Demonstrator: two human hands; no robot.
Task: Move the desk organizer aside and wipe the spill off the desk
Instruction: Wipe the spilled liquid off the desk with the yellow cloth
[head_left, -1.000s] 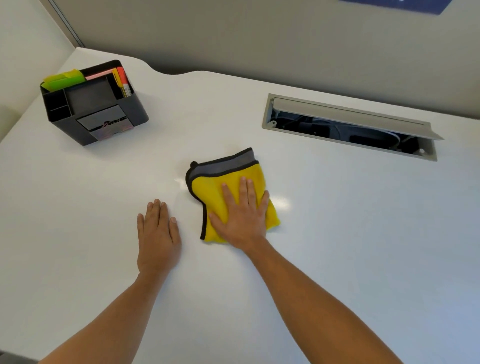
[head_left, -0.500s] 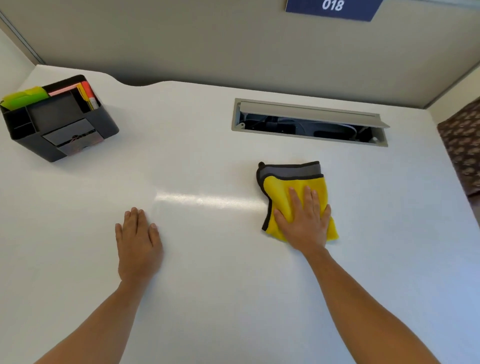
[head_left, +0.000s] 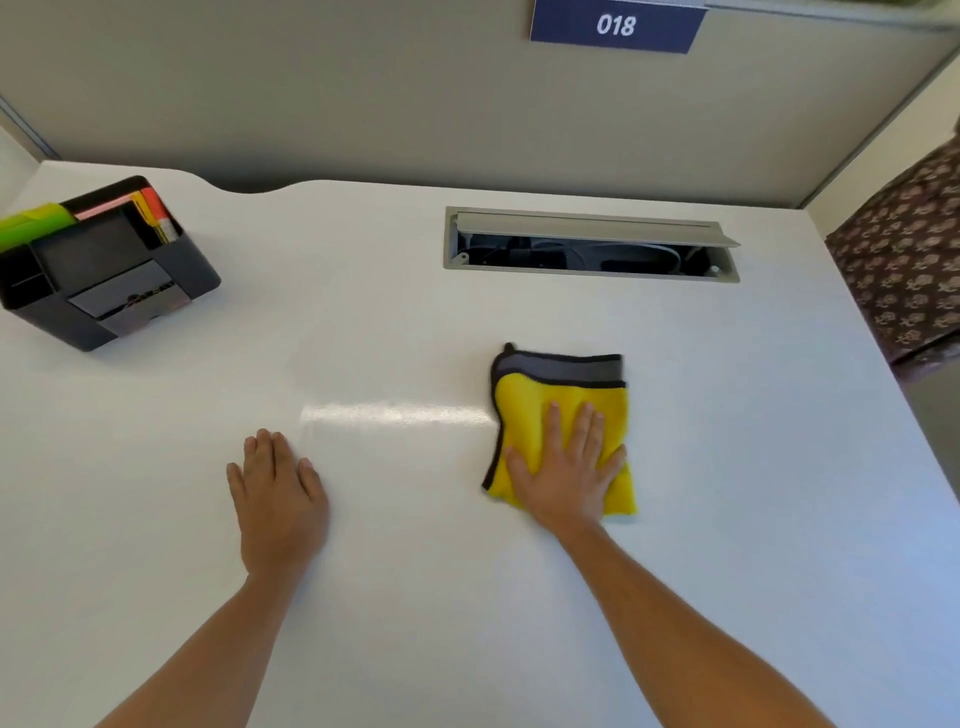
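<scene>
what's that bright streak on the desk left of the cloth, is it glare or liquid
Head view: the streak looks like glare from an overhead light on the glossy desk, though a wet film cannot be ruled out; the wide lens bends the desk edges; the cloth and right hand are sharp, the frame's far corners slightly soft.

Desk (head_left: 519, 597): white, smooth, semi-gloss, bright streak of reflected light across middle. Cloth (head_left: 540, 410): yellow, plush, matt, grey band and dark stitched edging. Desk organizer (head_left: 111, 291): dark plastic, matt walls, glossier front panel; coloured paper pads inside. Cable hatch (head_left: 592, 228): grey, matt, metal-look flap. Partition wall (head_left: 363, 93): beige, matt. Number sign (head_left: 615, 25): blue, smooth.
</scene>
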